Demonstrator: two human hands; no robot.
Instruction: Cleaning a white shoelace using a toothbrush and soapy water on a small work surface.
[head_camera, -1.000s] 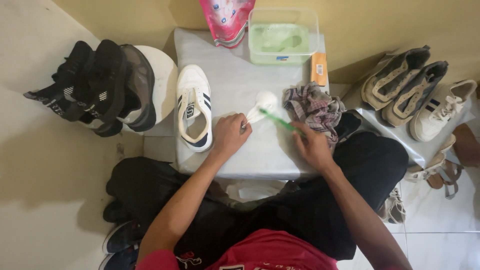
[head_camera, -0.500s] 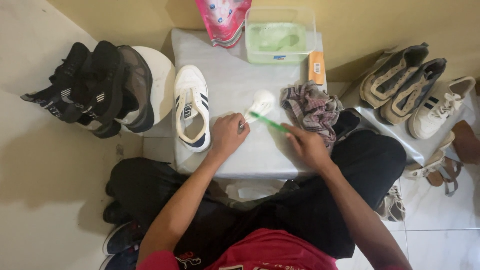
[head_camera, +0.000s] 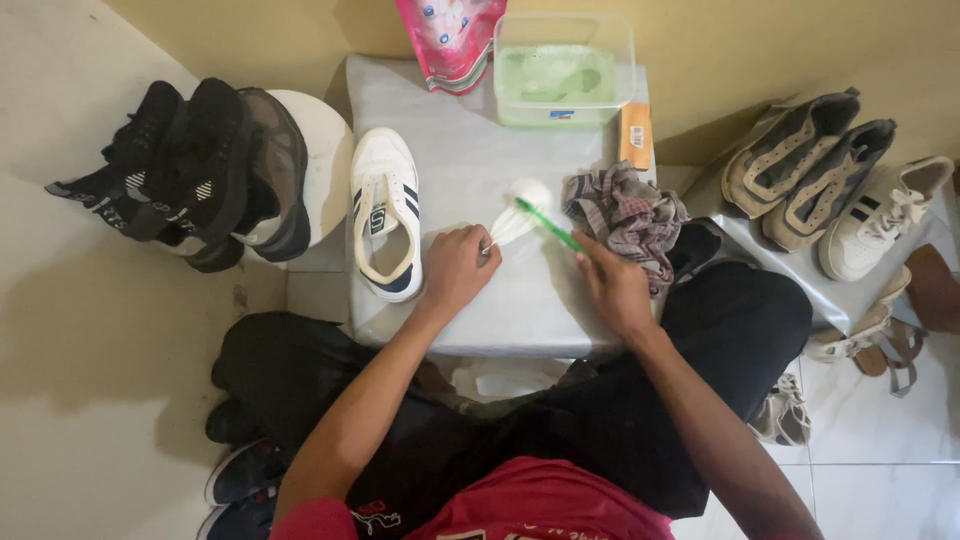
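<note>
My left hand (head_camera: 455, 268) pinches the near end of a white shoe insole (head_camera: 521, 209) that lies flat on a low grey table (head_camera: 450, 120). My right hand (head_camera: 612, 286) grips a green toothbrush (head_camera: 548, 225), its bristle end resting on the insole. A white sneaker with dark stripes (head_camera: 385, 212) stands just left of my left hand. A crumpled checked cloth (head_camera: 625, 214) lies right of the insole, beside my right hand.
A clear tub of greenish liquid (head_camera: 563, 70), a pink pouch (head_camera: 450, 38) and a small orange packet (head_camera: 635, 135) sit at the table's far edge. Black shoes (head_camera: 190, 170) pile at left. More sneakers (head_camera: 835, 195) and sandals (head_camera: 885, 330) lie at right.
The toothbrush has shifted slightly across the insole in short strokes. My left hand has stayed on the insole's end.
</note>
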